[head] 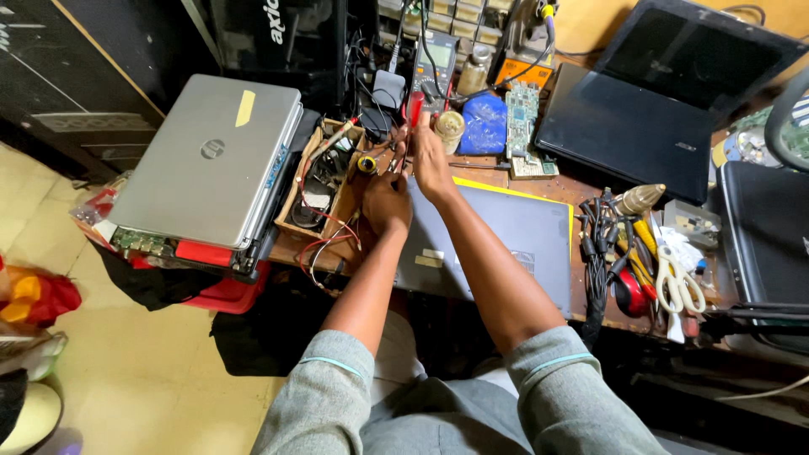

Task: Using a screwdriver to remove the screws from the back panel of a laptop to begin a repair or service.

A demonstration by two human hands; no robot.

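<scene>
Grey, smooth laptop lid (506, 240) lies flat under your forearms on the cluttered wooden worktop (590, 190); your left hand (386, 202) curls half-closed near a small yellow roll (366, 164), your right hand (430, 160) reaches forward, grip unclear.

Three laptops (211, 160), one scissors (677, 282)

I see even, fairly bright indoor light from above, soft shadows under the silver laptop (206, 160) and the bench edge, mild sheen on the black laptop (666, 101), wide-angle bending toward the corners, centre sharp, far clutter slightly soft, under-bench area dark
</scene>
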